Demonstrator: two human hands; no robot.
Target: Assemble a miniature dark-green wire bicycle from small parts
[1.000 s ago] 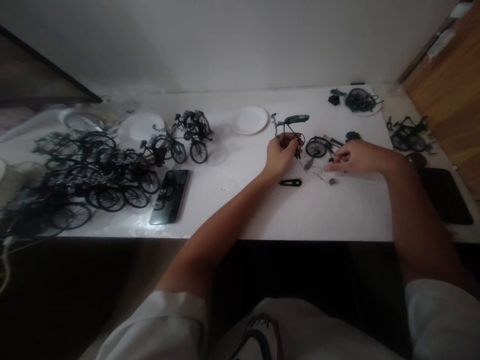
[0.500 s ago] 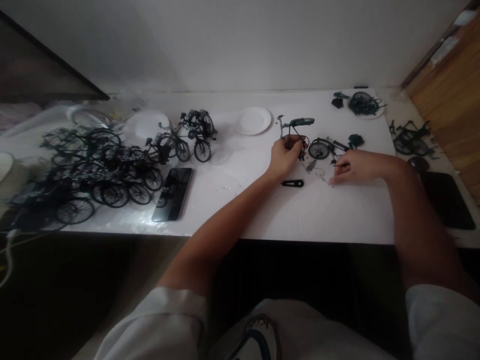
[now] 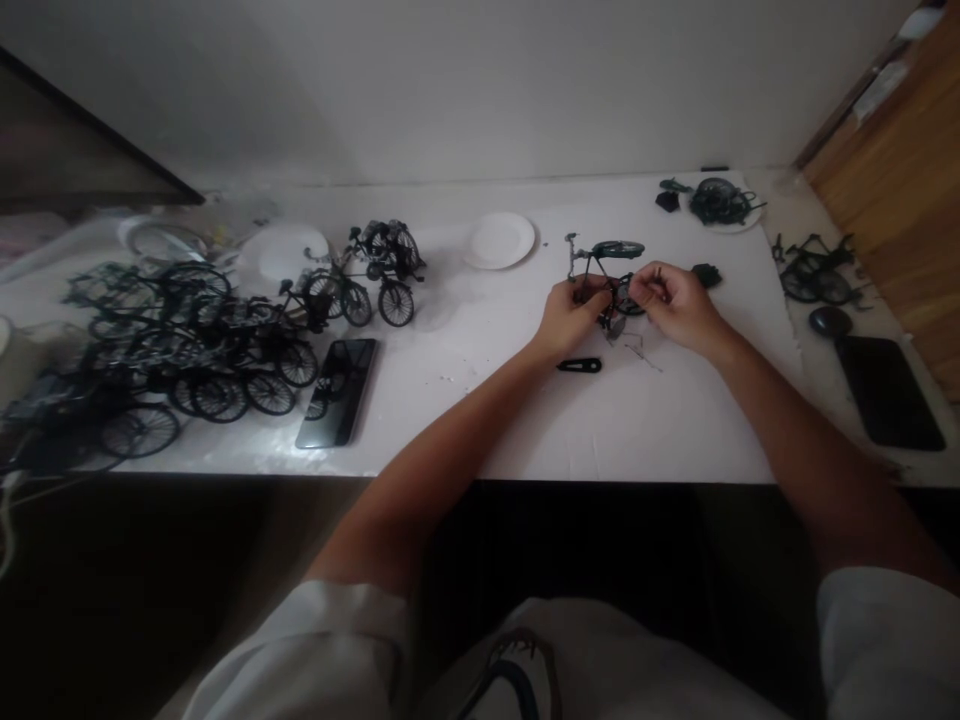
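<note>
Model bicycle: held upright over the table, long axis left-right, handlebar pointing left. Left hand grips its frame; right hand pinches its rear. Black clip lies nearer; plate sits behind-left.

On the table, a bicycle pile lies left, a phone beside it.

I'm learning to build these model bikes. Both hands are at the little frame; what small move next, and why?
Probably hold the bike frame still with the left hand and ease the pinched right hand in at the wheel: both hands meet there, and the frame stands upright.
</note>
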